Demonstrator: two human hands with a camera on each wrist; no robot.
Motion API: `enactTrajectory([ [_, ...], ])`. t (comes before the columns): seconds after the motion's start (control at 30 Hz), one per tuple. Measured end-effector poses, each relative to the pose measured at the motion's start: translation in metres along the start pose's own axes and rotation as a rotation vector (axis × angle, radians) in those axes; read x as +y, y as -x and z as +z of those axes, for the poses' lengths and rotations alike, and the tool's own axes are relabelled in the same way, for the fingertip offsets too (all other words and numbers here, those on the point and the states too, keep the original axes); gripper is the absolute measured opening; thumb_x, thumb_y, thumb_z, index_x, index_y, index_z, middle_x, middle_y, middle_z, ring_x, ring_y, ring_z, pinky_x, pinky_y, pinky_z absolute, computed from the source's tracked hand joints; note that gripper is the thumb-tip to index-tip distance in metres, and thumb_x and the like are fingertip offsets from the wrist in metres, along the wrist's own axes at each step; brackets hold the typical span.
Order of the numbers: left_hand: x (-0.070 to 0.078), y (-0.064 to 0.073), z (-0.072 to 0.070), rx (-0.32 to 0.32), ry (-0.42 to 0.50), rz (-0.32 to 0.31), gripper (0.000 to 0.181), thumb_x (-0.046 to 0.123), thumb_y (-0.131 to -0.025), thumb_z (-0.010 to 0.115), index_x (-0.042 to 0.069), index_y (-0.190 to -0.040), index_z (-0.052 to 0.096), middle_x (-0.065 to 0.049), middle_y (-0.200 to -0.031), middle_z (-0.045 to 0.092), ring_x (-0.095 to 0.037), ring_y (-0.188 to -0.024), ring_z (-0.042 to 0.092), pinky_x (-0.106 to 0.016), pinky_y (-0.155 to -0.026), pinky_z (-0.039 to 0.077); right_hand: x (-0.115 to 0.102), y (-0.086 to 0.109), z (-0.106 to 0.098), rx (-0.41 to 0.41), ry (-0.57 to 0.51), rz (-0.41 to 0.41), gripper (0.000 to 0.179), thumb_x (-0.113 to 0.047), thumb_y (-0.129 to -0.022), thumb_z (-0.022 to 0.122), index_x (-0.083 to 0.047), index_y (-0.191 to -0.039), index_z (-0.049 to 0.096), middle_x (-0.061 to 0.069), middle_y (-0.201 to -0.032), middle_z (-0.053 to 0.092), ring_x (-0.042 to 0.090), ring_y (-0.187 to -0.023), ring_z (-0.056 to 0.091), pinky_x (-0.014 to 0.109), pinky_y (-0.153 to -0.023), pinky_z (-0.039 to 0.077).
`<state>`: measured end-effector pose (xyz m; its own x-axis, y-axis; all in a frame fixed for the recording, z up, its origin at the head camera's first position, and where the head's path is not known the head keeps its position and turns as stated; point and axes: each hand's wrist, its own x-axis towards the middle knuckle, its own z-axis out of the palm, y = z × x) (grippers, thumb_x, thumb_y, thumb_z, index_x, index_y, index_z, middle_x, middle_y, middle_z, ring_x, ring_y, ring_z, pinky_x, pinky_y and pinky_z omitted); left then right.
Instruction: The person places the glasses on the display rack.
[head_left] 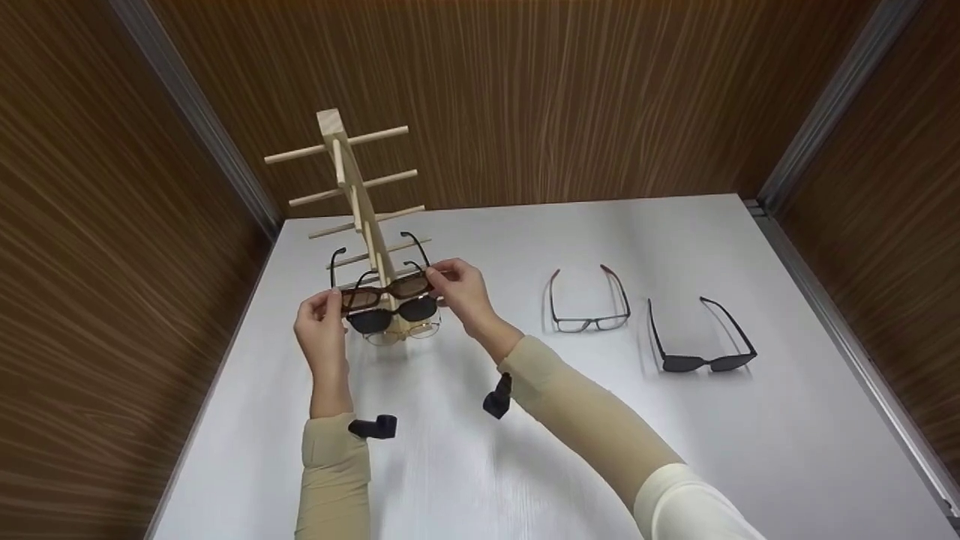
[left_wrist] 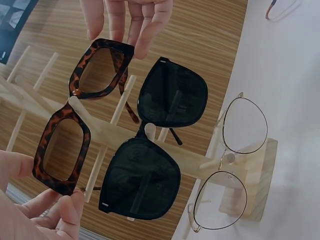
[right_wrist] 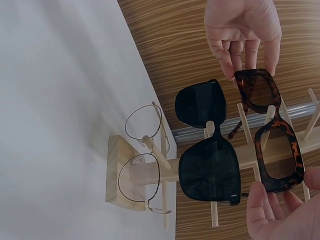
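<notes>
In the head view, my left hand [head_left: 321, 330] and right hand [head_left: 463, 296] each pinch one end of the spotted glasses [head_left: 385, 291] at 9 o'clock, by the wooden stand [head_left: 367, 206]. In the left wrist view, dark glasses [left_wrist: 141, 134] sit at their 4 o'clock. In the right wrist view, gold glasses [right_wrist: 140, 173] sit at the dark ones' 9 o'clock.
</notes>
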<state>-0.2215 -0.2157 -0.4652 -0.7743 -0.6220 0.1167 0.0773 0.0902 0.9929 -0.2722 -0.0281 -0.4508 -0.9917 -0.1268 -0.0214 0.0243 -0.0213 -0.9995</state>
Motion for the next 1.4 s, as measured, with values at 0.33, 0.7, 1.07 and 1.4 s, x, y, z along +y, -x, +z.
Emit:
enactTrajectory([
  [0.33,-0.001,0.002,-0.001,-0.029,0.021,-0.012,0.033,0.027,-0.092,0.059,-0.001,-0.109,0.058,-0.012,-0.096,0.061,-0.024,-0.083,0.057,-0.022,-0.055,0.044,0.002,0.004,-0.009,-0.013,0.024,-0.01,0.025,-0.017,-0.092,0.058,0.002,-0.109,0.059,0.012,-0.095,0.062,0.038,-0.092,0.061,0.028,-0.065,0.052],
  [0.7,-0.008,0.014,-0.005,-0.008,0.051,0.004,0.033,0.026,-0.092,0.059,-0.001,-0.111,0.056,-0.013,-0.097,0.06,-0.025,-0.082,0.058,-0.024,-0.061,0.047,0.015,0.025,-0.031,-0.025,0.01,-0.033,0.026,-0.015,-0.092,0.058,0.003,-0.111,0.058,0.012,-0.097,0.062,0.028,-0.085,0.065,0.034,-0.07,0.053],
  [1.07,-0.029,0.032,-0.008,0.02,0.037,0.019,0.035,0.024,-0.092,0.059,-0.001,-0.116,0.054,-0.009,-0.098,0.058,-0.018,-0.08,0.058,-0.023,-0.063,0.046,0.029,0.052,-0.048,-0.023,0.015,-0.041,0.024,-0.011,-0.092,0.057,0.005,-0.111,0.058,0.017,-0.099,0.062,0.031,-0.087,0.064,0.043,-0.076,0.052],
  [1.4,-0.045,0.055,-0.004,-0.005,0.05,-0.047,0.028,0.023,-0.091,0.061,0.0,-0.107,0.059,-0.011,-0.091,0.062,-0.016,-0.077,0.06,-0.024,-0.063,0.047,0.057,0.063,-0.063,0.029,-0.058,-0.004,0.024,-0.014,-0.093,0.058,0.002,-0.11,0.058,0.018,-0.099,0.063,0.026,-0.083,0.065,0.037,-0.073,0.053],
])
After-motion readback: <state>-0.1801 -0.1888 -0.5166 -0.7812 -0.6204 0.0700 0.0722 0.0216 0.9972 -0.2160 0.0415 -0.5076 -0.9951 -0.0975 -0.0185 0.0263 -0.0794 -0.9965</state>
